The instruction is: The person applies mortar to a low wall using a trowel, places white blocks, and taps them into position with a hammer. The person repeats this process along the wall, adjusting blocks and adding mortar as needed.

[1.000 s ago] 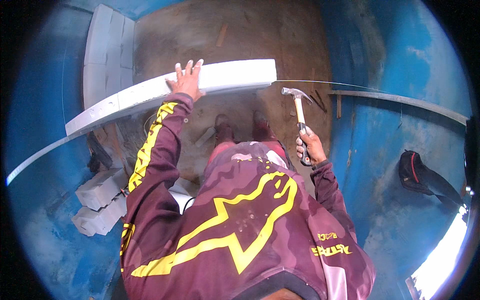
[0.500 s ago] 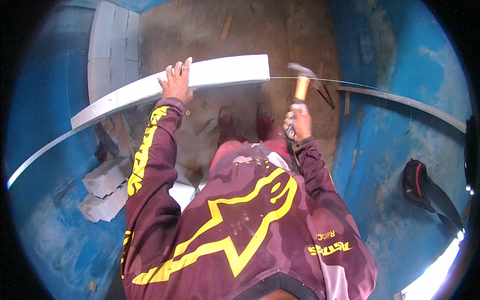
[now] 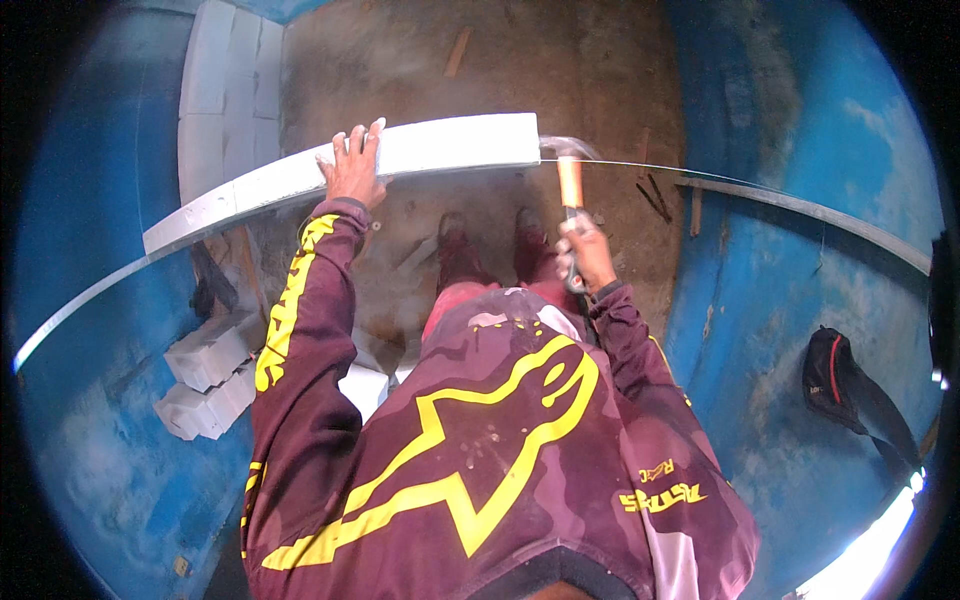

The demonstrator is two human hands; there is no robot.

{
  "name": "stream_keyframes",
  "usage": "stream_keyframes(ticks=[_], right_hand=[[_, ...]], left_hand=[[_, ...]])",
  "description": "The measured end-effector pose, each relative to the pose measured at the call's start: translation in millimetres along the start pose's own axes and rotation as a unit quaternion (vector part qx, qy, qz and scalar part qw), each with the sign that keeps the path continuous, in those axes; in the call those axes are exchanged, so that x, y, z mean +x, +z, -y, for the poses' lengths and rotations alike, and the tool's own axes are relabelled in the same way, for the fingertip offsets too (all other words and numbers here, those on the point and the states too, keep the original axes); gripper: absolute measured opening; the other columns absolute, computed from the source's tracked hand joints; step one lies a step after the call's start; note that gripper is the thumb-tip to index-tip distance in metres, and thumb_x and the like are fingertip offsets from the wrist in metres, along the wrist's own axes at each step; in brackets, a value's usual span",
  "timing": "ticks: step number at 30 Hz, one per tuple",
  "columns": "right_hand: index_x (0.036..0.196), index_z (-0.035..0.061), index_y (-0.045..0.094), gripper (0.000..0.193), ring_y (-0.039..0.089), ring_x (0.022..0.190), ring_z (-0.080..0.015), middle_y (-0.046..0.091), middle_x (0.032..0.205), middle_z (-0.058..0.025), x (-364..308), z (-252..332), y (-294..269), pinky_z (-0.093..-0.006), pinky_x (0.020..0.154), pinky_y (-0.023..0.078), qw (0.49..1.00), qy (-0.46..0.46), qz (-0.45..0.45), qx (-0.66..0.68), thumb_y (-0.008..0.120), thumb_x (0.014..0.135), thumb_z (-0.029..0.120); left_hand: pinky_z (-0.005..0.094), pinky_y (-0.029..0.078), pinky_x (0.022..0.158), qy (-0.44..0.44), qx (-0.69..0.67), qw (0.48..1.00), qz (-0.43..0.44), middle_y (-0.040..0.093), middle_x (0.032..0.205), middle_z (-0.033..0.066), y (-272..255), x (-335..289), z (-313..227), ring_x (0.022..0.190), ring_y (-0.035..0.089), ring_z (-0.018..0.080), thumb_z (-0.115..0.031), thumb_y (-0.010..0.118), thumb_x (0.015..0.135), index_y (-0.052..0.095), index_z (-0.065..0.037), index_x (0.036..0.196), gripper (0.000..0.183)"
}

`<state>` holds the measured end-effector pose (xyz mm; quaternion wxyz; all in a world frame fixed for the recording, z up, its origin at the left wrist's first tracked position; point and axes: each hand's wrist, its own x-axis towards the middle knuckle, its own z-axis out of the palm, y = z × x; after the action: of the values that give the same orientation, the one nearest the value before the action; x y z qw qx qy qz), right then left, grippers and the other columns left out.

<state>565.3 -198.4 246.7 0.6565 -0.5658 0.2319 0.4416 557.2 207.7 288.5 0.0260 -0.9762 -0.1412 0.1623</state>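
A row of white lightweight blocks (image 3: 455,145) runs across in front of me, its right end face standing free. My left hand (image 3: 352,172) lies over the row's top with fingers stretched out and spread, pressing on the blocks. At the right, my right hand (image 3: 588,250) is closed round the orange and dark handle of a hammer (image 3: 570,185). The hammer's metal head is at the row's right end, touching it or very near; I cannot tell which. A thin string (image 3: 640,164) stretches from that end toward the right wall.
White blocks (image 3: 205,110) are stacked at the far left, with more blocks (image 3: 210,352) piled near the left wall. A long straight bar (image 3: 800,208) lies along the right side. A black bag (image 3: 833,375) hangs at the right. Wood scraps (image 3: 457,52) lie on the brown floor.
My right hand has brought the hammer left, so its head is now at the row's end. My left hand has stayed in place on the blocks.
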Motion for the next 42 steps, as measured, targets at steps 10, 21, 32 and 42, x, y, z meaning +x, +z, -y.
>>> stream_keyframes(ticks=[10, 21, 32, 42], right_hand=[[0.104, 0.0162, 0.044, 0.011, 0.05, 0.046, -0.0122, 0.05, 0.069, 0.0002, 3.6, 5.3, 0.7, -0.033, 0.039, 0.046, 0.957, -0.118, -0.135, 0.229, 0.056, 0.101, 0.017], [0.128, 0.0158, 0.048, 0.029, 0.052, 0.047, -0.0115, 0.052, 0.069, 0.0, -2.8, 0.9, 14.9, -0.0307, 0.039, 0.048, 0.962, -0.109, -0.122, 0.217, 0.057, 0.101, 0.016], [0.12, 0.0181, 0.044, 0.023, 0.048, 0.047, -0.01, 0.048, 0.069, 0.0021, -11.2, 8.6, 17.9, -0.0289, 0.039, 0.044, 0.973, -0.093, -0.071, 0.199, 0.058, 0.101, 0.018], [0.109, 0.0175, 0.046, 0.014, 0.047, 0.054, -0.0086, 0.044, 0.072, 0.0035, -9.2, 3.1, -3.5, -0.026, 0.044, 0.042, 0.986, -0.034, 0.072, 0.144, 0.056, 0.103, 0.025]], left_hand=[[0.0753, 0.028, 0.11, 0.001, 0.009, 1.0, -0.014, 0.034, 0.153, 0.0084, 6.8, -0.4, 6.9, 0.144, 0.03, 0.0376, -0.026, 0.086, 0.075, 0.022, -0.03, 0.156, 0.103], [0.0757, 0.027, 0.11, 0.008, 0.007, 1.0, -0.005, 0.033, 0.154, 0.0088, 5.4, -3.2, 14.4, 0.144, 0.029, 0.0391, -0.027, 0.084, 0.078, 0.024, -0.027, 0.156, 0.098], [0.0739, 0.03, 0.109, 0.006, 0.026, 0.999, 0.022, 0.033, 0.154, 0.0104, 2.6, 1.0, 8.7, 0.145, 0.029, 0.0385, -0.021, 0.085, 0.073, 0.02, -0.027, 0.157, 0.106], [0.0752, 0.024, 0.112, -0.001, -0.017, 1.0, 0.019, 0.027, 0.16, 0.0095, -3.1, -1.9, 20.4, 0.148, 0.023, 0.0399, -0.021, 0.083, 0.074, 0.015, -0.028, 0.159, 0.109]])
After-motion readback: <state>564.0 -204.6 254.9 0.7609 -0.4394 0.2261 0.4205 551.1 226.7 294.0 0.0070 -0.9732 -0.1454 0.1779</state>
